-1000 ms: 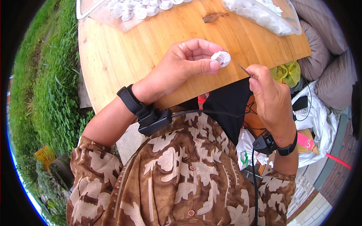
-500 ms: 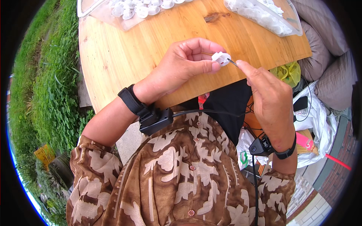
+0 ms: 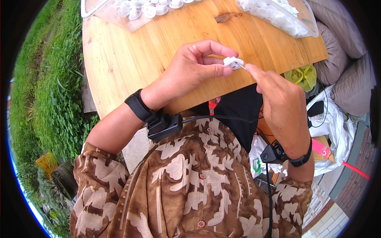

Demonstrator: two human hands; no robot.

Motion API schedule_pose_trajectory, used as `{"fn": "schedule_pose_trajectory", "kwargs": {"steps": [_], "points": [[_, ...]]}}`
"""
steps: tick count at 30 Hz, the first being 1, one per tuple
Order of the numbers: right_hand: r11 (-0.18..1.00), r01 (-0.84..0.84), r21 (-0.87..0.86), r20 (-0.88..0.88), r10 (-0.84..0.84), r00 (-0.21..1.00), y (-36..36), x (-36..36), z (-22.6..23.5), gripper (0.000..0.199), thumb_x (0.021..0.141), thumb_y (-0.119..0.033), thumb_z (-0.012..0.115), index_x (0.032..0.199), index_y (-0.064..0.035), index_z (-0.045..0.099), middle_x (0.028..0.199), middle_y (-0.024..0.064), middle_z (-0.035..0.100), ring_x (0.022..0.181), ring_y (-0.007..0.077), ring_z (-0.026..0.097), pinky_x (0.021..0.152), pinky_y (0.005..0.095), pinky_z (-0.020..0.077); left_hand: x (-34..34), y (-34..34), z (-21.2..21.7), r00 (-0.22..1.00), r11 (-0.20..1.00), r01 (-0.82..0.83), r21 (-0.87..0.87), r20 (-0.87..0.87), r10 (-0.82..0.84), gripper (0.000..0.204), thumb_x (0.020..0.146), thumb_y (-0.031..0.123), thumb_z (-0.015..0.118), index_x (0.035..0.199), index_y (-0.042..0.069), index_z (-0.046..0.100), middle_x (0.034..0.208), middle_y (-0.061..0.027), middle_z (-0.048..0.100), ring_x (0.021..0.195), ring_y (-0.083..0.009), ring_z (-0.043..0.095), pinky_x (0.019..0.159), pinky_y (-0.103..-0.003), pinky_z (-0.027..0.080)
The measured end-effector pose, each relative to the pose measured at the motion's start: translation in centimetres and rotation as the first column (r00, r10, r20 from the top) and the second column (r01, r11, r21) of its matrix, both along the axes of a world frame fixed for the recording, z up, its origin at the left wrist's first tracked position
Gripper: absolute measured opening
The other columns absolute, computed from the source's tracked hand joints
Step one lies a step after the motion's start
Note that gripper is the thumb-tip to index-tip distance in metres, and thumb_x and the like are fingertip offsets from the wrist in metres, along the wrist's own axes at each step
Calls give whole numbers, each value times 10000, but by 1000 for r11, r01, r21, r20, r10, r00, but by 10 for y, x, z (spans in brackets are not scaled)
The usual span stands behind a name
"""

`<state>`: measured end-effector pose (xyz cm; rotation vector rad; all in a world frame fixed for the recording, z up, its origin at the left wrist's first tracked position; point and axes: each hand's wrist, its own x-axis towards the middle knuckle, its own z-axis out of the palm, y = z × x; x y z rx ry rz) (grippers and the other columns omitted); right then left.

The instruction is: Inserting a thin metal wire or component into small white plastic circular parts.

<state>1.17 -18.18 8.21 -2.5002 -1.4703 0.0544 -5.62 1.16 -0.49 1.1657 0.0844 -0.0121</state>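
Over the near edge of the wooden table, my left hand (image 3: 189,67) pinches a small white plastic part (image 3: 229,62) between thumb and fingers. My right hand (image 3: 282,101) grips a thin metal tool (image 3: 241,66), its slim shaft pointing left from my fingertips. The tip meets the face of the white part; how deep it goes I cannot tell. My right fingers hide the rest of the tool, so its kind does not show.
At the far side of the wooden table (image 3: 131,59), a clear bin (image 3: 137,26) holds many round white parts. Another clear bin (image 3: 311,32) of white pieces stands far right. Right of the table are a yellow-green bag (image 3: 301,77), grey padded fabric (image 3: 353,79) and white plastic bags (image 3: 331,129).
The tool's tip has shifted left across the face of the white part, and the part has tilted slightly. My right hand has moved a little left; my left hand stays nearly still.
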Motion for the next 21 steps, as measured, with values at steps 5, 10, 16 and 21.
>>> {"fn": "schedule_pose_trajectory", "kwargs": {"steps": [5, 10, 16, 21], "points": [[999, -5, 36, -62, 7, 998, -1, 3, -1, 328, 787, 17, 502, 1097, -17, 604, 801, 171, 616, 716, 350, 618, 618, 432, 487, -1, -2, 0, 1000, 999, -16, 38, 18, 15, 254, 836, -3, 669, 1081, 3, 606, 1180, -104, 626, 1040, -144, 626, 931, -261, 494], [1000, -12, 11, -106, 13, 994, 2, 3, 2, 328, 794, 31, 479, 1100, 5, 594, 753, 177, 582, 681, 341, 586, 605, 418, 464, -2, -1, -3, 1000, 998, -22, 52, 21, 21, 246, 827, -16, 673, 1067, 0, 622, 1166, -111, 635, 1027, -141, 630, 924, -265, 499], [998, -55, 11, -159, 56, 986, 0, 10, 0, 335, 790, 36, 477, 1101, 27, 602, 677, 173, 536, 614, 325, 557, 587, 398, 446, -2, -3, -3, 999, 996, -14, 83, -35, 17, 229, 815, -29, 679, 1039, -6, 637, 1142, -111, 646, 997, -131, 637, 911, -262, 505], [993, -112, 36, -154, 116, 981, 1, 15, -4, 336, 761, 49, 506, 1079, 27, 614, 715, 191, 570, 640, 346, 574, 601, 404, 457, -3, -4, -3, 998, 996, 2, 90, -69, 5, 226, 811, -33, 683, 1032, -9, 641, 1115, -97, 655, 977, -118, 639, 903, -251, 505]]}}
